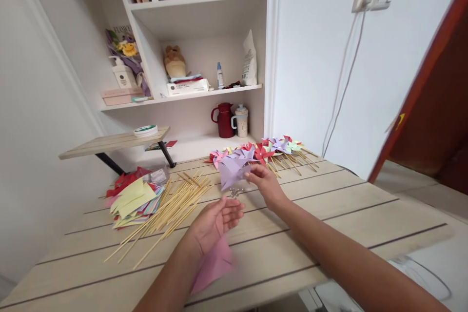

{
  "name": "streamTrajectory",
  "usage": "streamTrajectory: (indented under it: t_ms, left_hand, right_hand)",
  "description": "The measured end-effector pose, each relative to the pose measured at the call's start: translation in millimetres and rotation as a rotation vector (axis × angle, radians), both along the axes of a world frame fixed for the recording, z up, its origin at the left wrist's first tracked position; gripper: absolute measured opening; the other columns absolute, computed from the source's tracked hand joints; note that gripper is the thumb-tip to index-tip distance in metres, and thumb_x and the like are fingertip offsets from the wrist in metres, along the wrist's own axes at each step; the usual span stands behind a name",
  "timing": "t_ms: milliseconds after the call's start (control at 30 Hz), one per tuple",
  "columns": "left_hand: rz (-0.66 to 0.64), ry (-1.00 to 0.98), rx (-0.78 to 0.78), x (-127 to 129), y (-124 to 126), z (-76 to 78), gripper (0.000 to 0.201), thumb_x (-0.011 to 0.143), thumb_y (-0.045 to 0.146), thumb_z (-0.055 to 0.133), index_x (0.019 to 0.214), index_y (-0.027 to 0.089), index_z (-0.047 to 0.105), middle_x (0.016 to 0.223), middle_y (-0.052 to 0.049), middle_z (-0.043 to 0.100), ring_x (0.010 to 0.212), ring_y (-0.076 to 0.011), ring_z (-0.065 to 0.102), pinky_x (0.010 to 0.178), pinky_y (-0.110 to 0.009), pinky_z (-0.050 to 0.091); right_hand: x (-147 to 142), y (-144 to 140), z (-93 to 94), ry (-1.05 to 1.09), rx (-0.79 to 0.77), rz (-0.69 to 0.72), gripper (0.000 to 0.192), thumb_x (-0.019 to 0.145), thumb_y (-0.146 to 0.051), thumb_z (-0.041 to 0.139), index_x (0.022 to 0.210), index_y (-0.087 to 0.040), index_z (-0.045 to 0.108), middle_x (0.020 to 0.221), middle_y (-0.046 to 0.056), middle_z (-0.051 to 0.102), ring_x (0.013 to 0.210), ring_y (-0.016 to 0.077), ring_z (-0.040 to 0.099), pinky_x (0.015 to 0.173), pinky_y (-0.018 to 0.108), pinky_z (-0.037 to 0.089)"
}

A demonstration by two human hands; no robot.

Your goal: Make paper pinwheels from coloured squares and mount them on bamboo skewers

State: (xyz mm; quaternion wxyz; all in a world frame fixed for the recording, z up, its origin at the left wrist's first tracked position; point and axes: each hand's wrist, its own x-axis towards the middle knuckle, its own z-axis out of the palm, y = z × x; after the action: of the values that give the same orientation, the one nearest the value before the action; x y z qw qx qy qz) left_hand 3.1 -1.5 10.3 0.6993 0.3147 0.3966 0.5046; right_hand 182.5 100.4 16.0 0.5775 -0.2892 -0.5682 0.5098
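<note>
Step in hand: I judge I am putting together a paper windmill, with the folded lilac paper [231, 171] up in the air and the pin not yet through it.
Doing it well: I would keep the folded corners pinched flat over the middle so they do not spring loose, and bring the pin in square to the sheet. A light pinch should do; this paper will crease if squeezed.
Right hand [263, 181]: fingers closed together on the right edge of the lilac paper, pinching it and holding it clear of the counter [329, 214].
Left hand [215, 220]: palm up, fingers spread apart and loosely curled, just below the lilac paper. I cannot tell whether anything small lies in the palm.
Pins [236, 192]: a small shiny cluster on the counter directly under the lilac paper, between the two hands.
Pink paper [215, 263]: one sheet lying flat on the counter, nearer to me than the lilac paper, partly under my left wrist.
Sticks [168, 209]: a loose fan of thin wooden ones, left of the lilac paper.
Coloured sheets [133, 197]: a stack left of the lilac paper, beyond the sticks.
Finished windmills [266, 151]: a row lying just behind the lilac paper, towards the shelves.
</note>
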Motion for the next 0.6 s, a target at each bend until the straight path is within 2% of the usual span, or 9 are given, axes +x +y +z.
streamTrajectory:
  t_ms: [100,167,233,400,533,600]
  left_hand:
    - [-0.046,-0.107,0.036,-2.7,3.6,1.9,0.056,0.095,0.058,0.053,0.114,0.008,0.071,0.132,-0.025,0.065,0.114,-0.0278,0.067,0.098,-0.038,0.049]
    - [-0.041,-0.185,0.06,-5.9,5.9,4.3,0.064,0.094,0.065,0.048,0.12,0.01,0.068,0.134,-0.024,0.064,0.121,-0.0303,0.063,0.102,-0.041,0.046]
    - [-0.011,-0.221,0.067,-9.0,7.9,4.5,0.066,0.093,0.067,0.047,0.123,0.012,0.066,0.13,-0.023,0.066,0.121,-0.0307,0.063,0.102,-0.043,0.047]
    - [0.132,-0.271,0.039,-12.6,10.2,0.8,0.056,0.091,0.062,0.056,0.115,0.014,0.068,0.113,-0.019,0.073,0.109,-0.0289,0.068,0.101,-0.046,0.05]
    - [0.108,-0.284,0.073,-10.2,8.1,1.7,0.063,0.091,0.064,0.053,0.127,0.014,0.065,0.123,-0.019,0.071,0.117,-0.0324,0.065,0.101,-0.051,0.051]
    - [0.116,-0.255,0.087,-8.3,7.0,0.3,0.056,0.092,0.056,0.058,0.131,0.017,0.063,0.129,-0.016,0.069,0.118,-0.0316,0.065,0.101,-0.051,0.052]
  right_hand:
    - [3.2,-3.0,4.3,-0.064,0.204,0.008,0.014,0.077,-0.035,0.074,0.085,-0.024,0.076,0.117,0.008,0.069,0.114,0.0264,0.061,0.097,0.043,0.049]
    - [3.3,-6.3,4.7,-0.164,0.327,0.003,0.009,0.08,-0.029,0.07,0.084,-0.027,0.079,0.127,0.007,0.064,0.125,0.027,0.055,0.107,0.046,0.043]
    - [1.8,-9.2,3.1,-0.255,0.395,-0.009,0.012,0.081,-0.024,0.069,0.082,-0.028,0.08,0.128,0.006,0.061,0.128,0.0269,0.053,0.111,0.047,0.04]
    - [-1.5,-12.3,-1.8,-0.348,0.414,0.025,0.014,0.082,-0.021,0.068,0.08,-0.029,0.08,0.127,0.006,0.06,0.128,0.0278,0.052,0.11,0.048,0.042]
    - [-0.3,-14.6,-1.5,-0.346,0.478,0.052,0.016,0.084,-0.021,0.068,0.079,-0.029,0.08,0.131,0.007,0.058,0.13,0.0289,0.051,0.11,0.049,0.043]
    - [-0.4,-16.0,-1.5,-0.348,0.493,0.061,0.018,0.086,-0.02,0.066,0.078,-0.029,0.079,0.132,0.007,0.056,0.13,0.0285,0.051,0.11,0.048,0.043]
